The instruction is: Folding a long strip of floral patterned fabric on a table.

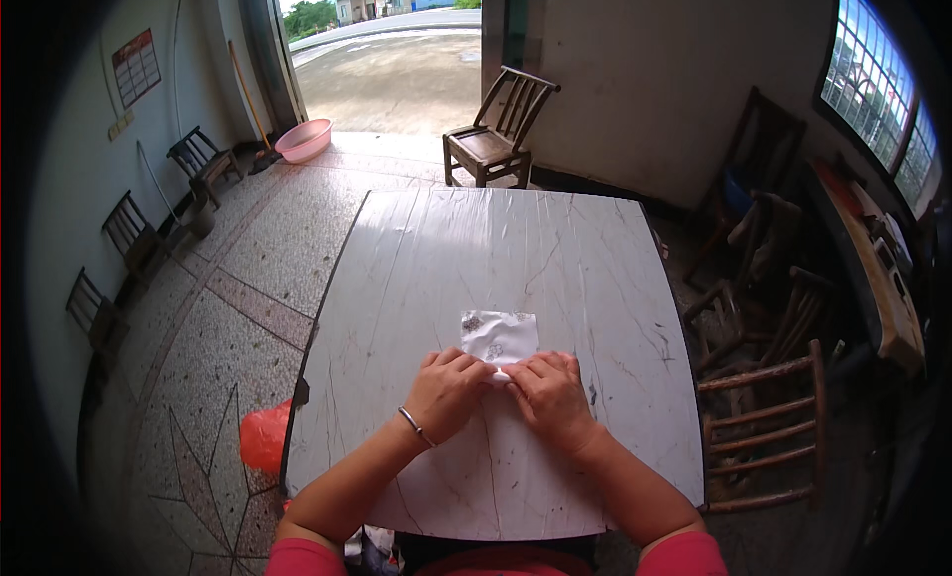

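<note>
A small white sheet (499, 334) with a printed flower pattern lies on the marble-patterned table (416, 278), its far part flat. Its near edge is rolled or folded, and both hands grip that roll. My left hand (446, 394), with a metal bangle at the wrist, presses the left end with its fingertips. On the right end rest the fingers and thumb of my right hand (552, 397). The fingertips of the two hands almost meet over the white roll (498, 377). Whether the sheet is paper or cloth I cannot tell.
A wooden chair (487, 141) stands beyond the table's far edge, another chair (766, 427) close at the right. An orange-red plastic bag (265, 436) hangs by the left edge. A pink basin (305, 142) sits near the open doorway. Small chairs (134, 238) line the left wall.
</note>
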